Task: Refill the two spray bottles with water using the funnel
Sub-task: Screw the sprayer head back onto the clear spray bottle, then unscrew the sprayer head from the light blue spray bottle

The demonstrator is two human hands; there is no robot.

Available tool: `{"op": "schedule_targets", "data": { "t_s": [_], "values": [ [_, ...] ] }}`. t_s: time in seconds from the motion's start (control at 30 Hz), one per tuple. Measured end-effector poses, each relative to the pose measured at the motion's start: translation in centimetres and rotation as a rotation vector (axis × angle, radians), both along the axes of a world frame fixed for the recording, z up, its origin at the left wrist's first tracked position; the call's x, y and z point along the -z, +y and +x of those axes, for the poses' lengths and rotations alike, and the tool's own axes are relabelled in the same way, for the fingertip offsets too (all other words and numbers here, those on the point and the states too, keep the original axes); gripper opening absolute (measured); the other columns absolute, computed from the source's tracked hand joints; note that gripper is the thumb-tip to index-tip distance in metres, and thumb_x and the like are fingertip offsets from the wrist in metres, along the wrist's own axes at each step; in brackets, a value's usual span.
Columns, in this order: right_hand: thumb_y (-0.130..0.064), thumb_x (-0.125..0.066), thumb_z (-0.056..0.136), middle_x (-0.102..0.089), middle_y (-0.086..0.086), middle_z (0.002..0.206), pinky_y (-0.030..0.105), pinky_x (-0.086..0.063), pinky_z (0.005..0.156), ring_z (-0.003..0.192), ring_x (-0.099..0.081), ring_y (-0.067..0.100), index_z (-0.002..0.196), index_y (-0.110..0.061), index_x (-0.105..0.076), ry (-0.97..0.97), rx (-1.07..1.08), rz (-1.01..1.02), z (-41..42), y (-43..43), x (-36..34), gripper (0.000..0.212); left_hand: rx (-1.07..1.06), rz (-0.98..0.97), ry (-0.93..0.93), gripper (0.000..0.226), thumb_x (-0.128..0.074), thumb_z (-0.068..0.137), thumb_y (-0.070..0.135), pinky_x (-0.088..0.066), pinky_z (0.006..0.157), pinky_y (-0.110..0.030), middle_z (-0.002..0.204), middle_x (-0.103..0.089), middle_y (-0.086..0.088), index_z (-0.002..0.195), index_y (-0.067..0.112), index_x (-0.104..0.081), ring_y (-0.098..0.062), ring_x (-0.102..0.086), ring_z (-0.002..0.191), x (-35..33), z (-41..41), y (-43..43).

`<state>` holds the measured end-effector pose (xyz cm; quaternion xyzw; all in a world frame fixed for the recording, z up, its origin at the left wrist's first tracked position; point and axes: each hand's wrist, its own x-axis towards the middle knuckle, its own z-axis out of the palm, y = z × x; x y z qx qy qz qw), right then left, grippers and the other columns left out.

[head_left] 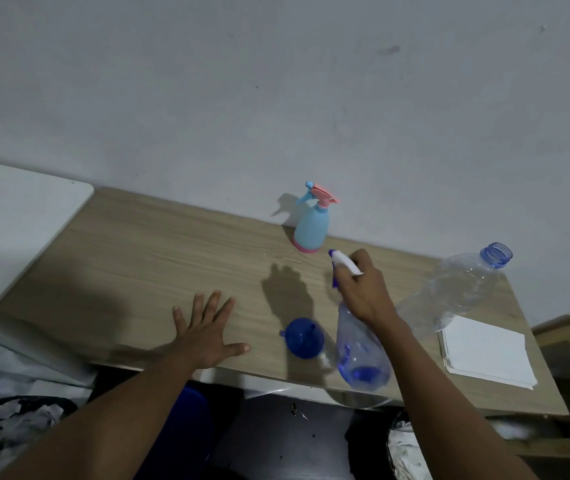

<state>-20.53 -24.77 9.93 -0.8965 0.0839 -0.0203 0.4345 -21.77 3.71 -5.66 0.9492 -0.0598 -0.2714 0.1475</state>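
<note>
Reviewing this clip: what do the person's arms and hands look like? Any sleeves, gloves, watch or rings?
Both arms are bare from the bottom edge of the view to the fingertips: no sleeves show. The left hand and the right hand wear no gloves, and no watch, bracelet or ring is visible on either wrist or on the fingers that show. No markings can be made out in this dim light.

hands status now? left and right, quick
Left hand: open, fingers spread, flat on the wooden table, holding nothing.
Right hand: closed around the white-and-blue trigger head of the clear plastic spray bottle.
</note>
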Motion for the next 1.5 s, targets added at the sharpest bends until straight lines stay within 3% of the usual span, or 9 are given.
{"op": "schedule_targets", "data": {
  "t_s": [0.2,0.33,0.43,0.6,0.8,1.03,1.17,1.33,1.5],
  "values": [
    [-0.031,-0.065,0.095,-0.063,0.003,0.096,0.008,-0.042,0.066,0.08,-0.056,0.005,0.095,-0.013,-0.067,-0.3,-0.025,-0.022,5.8,1.9,-3.4,0.017,0.03,0.012,-0.056,0.146,-0.045,0.033,0.106,0.024,0.109,-0.066,0.161,0.029,0.009,0.151,0.046,0.017,-0.026,0.035,0.145,-0.5,2.6,0.5],
    [-0.025,-0.07,0.092,-0.067,-0.002,0.097,0.028,-0.051,0.077,0.09,-0.061,0.015,0.098,-0.015,-0.074,-0.296,-0.08,0.038,9.8,3.8,-3.1,0.012,0.018,0.017,-0.124,0.149,-0.045,0.026,0.107,0.02,0.111,-0.066,0.163,0.022,0.009,0.152,0.048,0.01,-0.025,0.031,0.147,-0.3,3.1,0.4],
    [-0.017,-0.068,0.092,-0.065,-0.011,0.09,0.027,-0.048,0.077,0.089,-0.06,0.011,0.097,-0.017,-0.074,-0.29,-0.126,0.009,13.1,5.5,-2.5,0.008,-0.003,0.026,-0.22,0.148,-0.041,0.025,0.109,0.015,0.114,-0.065,0.165,0.014,0.01,0.153,0.048,0.002,-0.024,0.024,0.15,-0.2,3.1,0.3],
    [-0.012,-0.062,0.092,-0.07,0.007,0.092,0.046,-0.055,0.076,0.081,-0.064,0.024,0.098,-0.01,-0.072,-0.223,-0.144,-0.123,18.6,8.4,-1.0,0.012,-0.009,0.051,-0.238,0.149,-0.038,0.025,0.109,0.015,0.115,-0.064,0.166,0.012,0.01,0.154,0.046,0.001,-0.024,0.023,0.15,-0.3,3.4,0.0],
    [-0.015,-0.058,0.093,-0.07,0.011,0.09,0.045,-0.055,0.073,0.08,-0.066,0.03,0.098,-0.008,-0.071,-0.142,-0.117,-0.188,21.4,10.3,0.0,0.015,-0.014,0.041,-0.226,0.146,-0.044,0.027,0.105,0.012,0.115,-0.065,0.166,0.007,0.009,0.154,0.044,-0.004,-0.025,0.019,0.151,-0.3,3.6,0.2],
    [-0.03,-0.064,0.095,-0.067,0.012,0.116,0.043,-0.052,0.084,0.109,-0.06,0.03,0.132,-0.014,-0.058,-0.143,-0.169,-0.535,21.2,10.8,-2.0,0.04,-0.004,0.049,-0.288,0.143,-0.041,0.029,0.107,0.009,0.116,-0.066,0.167,-0.002,0.007,0.154,0.043,-0.011,-0.026,0.013,0.153,0.3,3.4,0.5],
    [-0.043,-0.069,0.091,-0.064,0.003,0.128,0.037,-0.05,0.087,0.117,-0.058,0.022,0.14,-0.02,-0.053,-0.227,-0.145,-0.421,20.4,9.5,-2.7,0.056,-0.017,0.03,-0.291,0.142,-0.04,0.03,0.108,0.012,0.116,-0.064,0.166,0.001,0.009,0.154,0.045,-0.008,-0.024,0.016,0.152,0.3,3.3,0.4],
    [-0.034,-0.065,0.094,-0.065,0.0,0.117,0.006,-0.043,0.074,0.096,-0.06,0.009,0.128,-0.017,-0.06,-0.478,0.142,-0.065,17.2,5.3,-1.8,0.039,-0.035,-0.006,-0.311,0.127,-0.034,0.044,0.107,0.012,0.117,-0.061,0.165,0.0,0.014,0.153,0.046,-0.016,-0.021,0.014,0.152,0.1,3.2,0.4],
    [-0.026,-0.054,0.101,-0.068,0.008,0.117,0.004,-0.043,0.075,0.094,-0.06,0.012,0.126,-0.01,-0.062,-0.289,0.372,0.05,13.9,-0.5,2.3,0.031,-0.163,-0.169,-0.405,0.079,-0.044,0.07,0.088,-0.001,0.12,-0.055,0.153,-0.033,0.02,0.137,0.045,-0.048,-0.015,-0.019,0.148,1.2,3.9,0.3]
  ]
}}
